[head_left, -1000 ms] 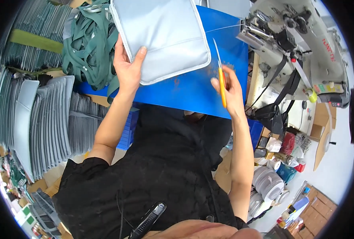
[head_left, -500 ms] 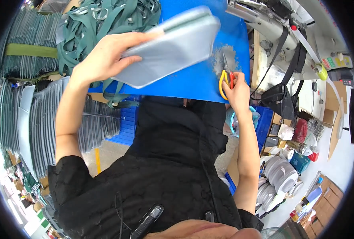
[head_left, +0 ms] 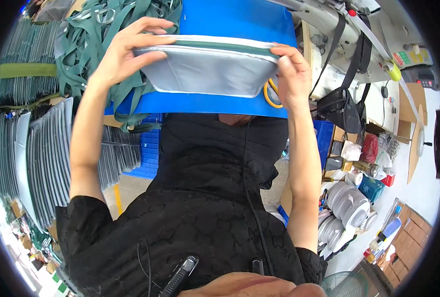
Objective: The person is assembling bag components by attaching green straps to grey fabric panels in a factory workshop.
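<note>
Both my hands hold a flat grey sewn panel up above a blue tabletop. A dark green strip and pale edges run along its upper side. My left hand grips the left end, thumb in front and fingers behind. My right hand is closed on the upper right corner, with the thumb near the green strip. Beside the right hand, the yellow handle of a pair of scissors shows at the table's near edge; the panel and hand hide the rest.
Green straps lie heaped at the table's left. Stacks of grey panels stand further left, next to a blue crate. At right are a sewing machine, a hanging black bag and white spools.
My right hand has let go of the scissors and taken the panel's right corner. The panel has come down and turned level, its green-stripped edge now facing up.
</note>
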`<state>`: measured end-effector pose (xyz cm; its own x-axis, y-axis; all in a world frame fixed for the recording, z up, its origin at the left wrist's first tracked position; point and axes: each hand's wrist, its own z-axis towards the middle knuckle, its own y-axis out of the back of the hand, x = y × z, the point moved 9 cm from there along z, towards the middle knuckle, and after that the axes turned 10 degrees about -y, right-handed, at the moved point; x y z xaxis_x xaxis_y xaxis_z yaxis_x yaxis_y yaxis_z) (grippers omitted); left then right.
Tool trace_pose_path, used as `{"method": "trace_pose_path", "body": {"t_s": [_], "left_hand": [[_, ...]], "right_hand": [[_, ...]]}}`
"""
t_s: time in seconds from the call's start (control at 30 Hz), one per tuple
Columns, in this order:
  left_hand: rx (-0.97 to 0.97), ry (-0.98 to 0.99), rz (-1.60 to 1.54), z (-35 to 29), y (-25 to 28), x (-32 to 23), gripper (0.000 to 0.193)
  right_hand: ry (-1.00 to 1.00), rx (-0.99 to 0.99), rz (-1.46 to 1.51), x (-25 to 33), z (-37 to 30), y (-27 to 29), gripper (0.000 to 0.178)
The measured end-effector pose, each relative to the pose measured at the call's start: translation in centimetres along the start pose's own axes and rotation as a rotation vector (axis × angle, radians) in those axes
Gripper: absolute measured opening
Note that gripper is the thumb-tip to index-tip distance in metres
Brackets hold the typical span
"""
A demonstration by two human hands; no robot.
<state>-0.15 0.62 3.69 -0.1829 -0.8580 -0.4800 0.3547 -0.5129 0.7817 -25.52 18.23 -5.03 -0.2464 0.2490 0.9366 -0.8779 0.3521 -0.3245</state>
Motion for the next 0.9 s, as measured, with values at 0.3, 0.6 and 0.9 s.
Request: {"method": "trace_pose_path", "body": {"t_s": [0.3,0.6,0.9], "left_hand": [[-1.018,0.229,-0.816,-11.1,-3.5,5.9,0.027],[-0.973,0.235,-0.691,-6.6,-2.4,7.6,0.018],[-0.947,0.070,-0.605,-7.4,-4.0,6.1,0.025]], "right_hand": [[-0.185,-0.302,0.407,-2.3,-0.5,-1.5,0.016],[0.334,0.037,-0.495,2.9,-0.2,-3.8,0.042],[0.421,-0.177,-0.554,2.1,-1.8,-1.7,0.020]]}}
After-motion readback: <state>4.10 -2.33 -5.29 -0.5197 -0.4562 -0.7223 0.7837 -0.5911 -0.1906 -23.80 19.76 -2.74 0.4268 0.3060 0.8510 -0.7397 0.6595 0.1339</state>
